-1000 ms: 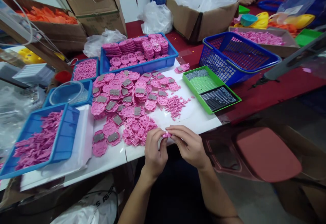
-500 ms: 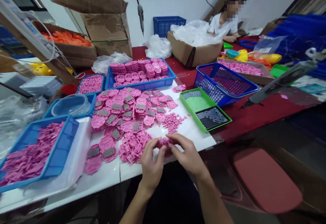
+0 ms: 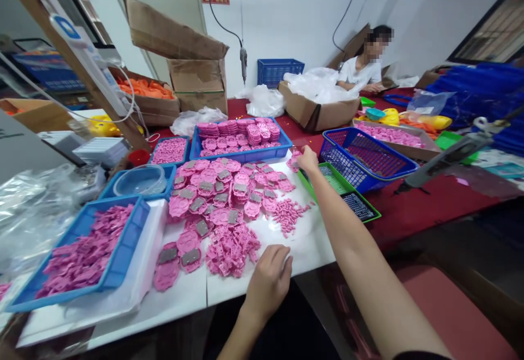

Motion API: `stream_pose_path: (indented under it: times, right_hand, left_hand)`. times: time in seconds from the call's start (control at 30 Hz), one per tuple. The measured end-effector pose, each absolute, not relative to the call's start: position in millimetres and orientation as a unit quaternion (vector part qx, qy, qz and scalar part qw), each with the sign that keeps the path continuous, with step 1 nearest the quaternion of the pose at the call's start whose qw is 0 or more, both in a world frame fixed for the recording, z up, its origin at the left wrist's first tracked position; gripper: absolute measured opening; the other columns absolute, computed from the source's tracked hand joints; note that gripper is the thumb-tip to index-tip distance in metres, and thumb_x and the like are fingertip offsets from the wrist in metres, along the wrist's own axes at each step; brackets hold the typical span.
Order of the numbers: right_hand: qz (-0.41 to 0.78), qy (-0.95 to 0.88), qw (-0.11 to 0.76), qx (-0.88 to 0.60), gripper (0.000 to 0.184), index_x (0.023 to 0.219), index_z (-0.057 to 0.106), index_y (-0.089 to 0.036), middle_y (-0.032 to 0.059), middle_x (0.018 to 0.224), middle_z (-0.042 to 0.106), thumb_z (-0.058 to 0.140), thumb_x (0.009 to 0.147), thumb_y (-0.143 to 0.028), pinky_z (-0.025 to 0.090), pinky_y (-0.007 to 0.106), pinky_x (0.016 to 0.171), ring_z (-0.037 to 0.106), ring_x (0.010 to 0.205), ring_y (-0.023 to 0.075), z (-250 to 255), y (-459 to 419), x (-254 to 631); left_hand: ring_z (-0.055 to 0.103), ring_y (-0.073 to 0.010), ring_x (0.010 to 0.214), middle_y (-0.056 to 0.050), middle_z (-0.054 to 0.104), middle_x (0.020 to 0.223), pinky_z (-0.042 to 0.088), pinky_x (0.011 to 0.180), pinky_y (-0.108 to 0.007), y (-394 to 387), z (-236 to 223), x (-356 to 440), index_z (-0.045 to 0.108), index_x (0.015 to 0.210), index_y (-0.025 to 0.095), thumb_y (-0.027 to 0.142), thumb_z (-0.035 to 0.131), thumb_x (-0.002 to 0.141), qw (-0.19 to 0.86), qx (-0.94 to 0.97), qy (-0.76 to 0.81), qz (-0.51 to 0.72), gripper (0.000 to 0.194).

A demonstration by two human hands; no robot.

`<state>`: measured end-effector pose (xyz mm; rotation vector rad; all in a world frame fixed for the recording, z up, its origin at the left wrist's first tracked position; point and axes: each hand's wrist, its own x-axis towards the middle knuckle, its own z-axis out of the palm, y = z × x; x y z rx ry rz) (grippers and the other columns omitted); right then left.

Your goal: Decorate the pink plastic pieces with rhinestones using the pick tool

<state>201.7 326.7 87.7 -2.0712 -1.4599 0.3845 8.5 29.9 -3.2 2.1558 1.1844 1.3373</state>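
My right hand (image 3: 307,159) is stretched far across the table, its fingers closed at a scalloped pink plastic plate (image 3: 293,162) beside the green tray (image 3: 373,218); the fingertips are partly hidden. Near the table's front edge, my left hand (image 3: 268,275) hangs loosely curled, thumb apart from the fingers, with nothing visible in it. Just left of it is a heap of small pink clip-like parts (image 3: 231,251). Beyond lie many pink plates with grey rectangles (image 3: 221,185) and a pile of tiny pink pegs (image 3: 286,215). The green tray holds small metallic pieces, partly covered by my right forearm.
A blue tray (image 3: 245,156) with stacked pink plates stands at the back. Another blue bin (image 3: 139,220) of pink parts is at left. A blue basket (image 3: 344,155) and a grey power screwdriver (image 3: 454,158) are at right. A person (image 3: 358,73) sits across the table.
My hands were together over a small pink part near the front edge, then parted. The right one has reached forward to the pink plate; the left stayed near the edge. The view has tilted up.
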Motion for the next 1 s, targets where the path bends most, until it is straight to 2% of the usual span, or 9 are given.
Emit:
stream_pose_path:
  times: [0.13, 0.23, 0.4, 0.5, 0.6, 0.73, 0.8, 0.9, 1.0]
  right_hand:
    - [0.088, -0.57, 0.208, -0.79, 0.042, 0.128, 0.057, -0.003, 0.0338, 0.133, 0.06, 0.054, 0.089, -0.018, 0.033, 0.061, 0.11, 0.053, 0.13, 0.0424, 82, 315, 193]
    - [0.05, -0.636, 0.161, -0.753, 0.045, 0.136, 0.055, -0.009, 0.0295, 0.148, 0.051, 0.05, 0.095, -0.026, 0.027, 0.057, 0.115, 0.04, 0.142, 0.0414, 80, 296, 184]
    - [0.076, -0.736, 0.039, -0.671, 0.051, 0.132, 0.062, -0.02, 0.0186, 0.128, 0.069, 0.068, 0.085, -0.04, 0.037, 0.051, 0.11, 0.051, 0.133, 0.0391, 73, 265, 169]
    - [0.075, -0.752, 0.004, -0.654, 0.065, 0.142, 0.054, -0.02, 0.0197, 0.129, 0.069, 0.069, 0.083, -0.043, 0.041, 0.052, 0.106, 0.055, 0.13, 0.0397, 75, 255, 165]
    - [0.055, -0.753, 0.006, -0.655, 0.066, 0.148, 0.046, -0.016, 0.0241, 0.137, 0.063, 0.062, 0.087, -0.035, 0.042, 0.054, 0.106, 0.056, 0.129, 0.04, 88, 249, 165]
    - [0.02, -0.759, 0.034, -0.65, 0.07, 0.156, 0.032, -0.007, 0.0309, 0.145, 0.052, 0.05, 0.089, -0.019, 0.041, 0.06, 0.109, 0.054, 0.132, 0.0428, 121, 226, 175]
    - [0.033, -0.801, 0.041, -0.597, 0.073, 0.157, 0.034, -0.015, 0.0226, 0.148, 0.052, 0.053, 0.086, -0.014, 0.041, 0.052, 0.113, 0.053, 0.135, 0.036, 138, 200, 180]
    - [0.188, -0.918, 0.048, -0.346, 0.063, 0.149, 0.048, -0.022, 0.0138, 0.143, 0.06, 0.052, 0.088, -0.009, 0.045, 0.044, 0.114, 0.055, 0.134, 0.0263, 155, 150, 179]
    - [0.347, -0.924, -0.007, -0.16, 0.057, 0.149, 0.05, -0.023, 0.0111, 0.141, 0.064, 0.053, 0.093, -0.011, 0.048, 0.036, 0.112, 0.058, 0.134, 0.0199, 158, 110, 173]
  left_hand:
    - [0.069, -0.0225, 0.097, -0.009, 0.07, 0.103, 0.062, 0.084, -0.038, 31, -3, 9, 0.064, 0.11, 0.019, 0.013, 0.053, 0.102, 0.201, 0.776, 0.401, 0.443, 0.016]
    - [0.069, -0.0234, 0.099, -0.01, 0.07, 0.105, 0.062, 0.086, -0.039, 30, -6, 9, 0.062, 0.118, 0.018, 0.013, 0.052, 0.102, 0.192, 0.78, 0.395, 0.446, 0.019]
    - [0.071, -0.0258, 0.101, -0.012, 0.071, 0.107, 0.063, 0.087, -0.041, 30, -12, 10, 0.056, 0.132, 0.017, 0.014, 0.052, 0.103, 0.146, 0.789, 0.407, 0.437, 0.03]
    - [0.072, -0.0262, 0.101, -0.012, 0.072, 0.106, 0.064, 0.086, -0.041, 29, -13, 11, 0.056, 0.133, 0.016, 0.013, 0.052, 0.103, 0.129, 0.791, 0.402, 0.442, 0.031]
    - [0.072, -0.0262, 0.104, -0.013, 0.072, 0.11, 0.063, 0.088, -0.041, 28, -13, 11, 0.053, 0.137, 0.016, 0.014, 0.052, 0.103, 0.145, 0.779, 0.4, 0.461, 0.034]
    - [0.07, -0.0249, 0.111, -0.011, 0.07, 0.119, 0.06, 0.097, -0.042, 24, -10, 7, 0.054, 0.137, 0.023, 0.023, 0.057, 0.103, 0.284, 0.709, 0.409, 0.5, 0.034]
    - [0.069, -0.025, 0.117, -0.012, 0.065, 0.132, 0.058, 0.101, -0.044, 21, -6, 3, 0.049, 0.143, 0.027, 0.033, 0.061, 0.102, 0.402, 0.626, 0.403, 0.533, 0.043]
    - [0.068, -0.0274, 0.121, -0.014, 0.051, 0.153, 0.056, 0.104, -0.047, 17, 5, -2, 0.028, 0.158, 0.035, 0.052, 0.064, 0.099, 0.6, 0.443, 0.334, 0.577, 0.071]
    - [0.076, -0.0281, 0.101, -0.015, 0.063, 0.14, 0.062, 0.089, -0.044, 15, 15, -4, 0.03, 0.159, 0.032, 0.06, 0.071, 0.091, 0.74, 0.317, 0.258, 0.534, 0.084]
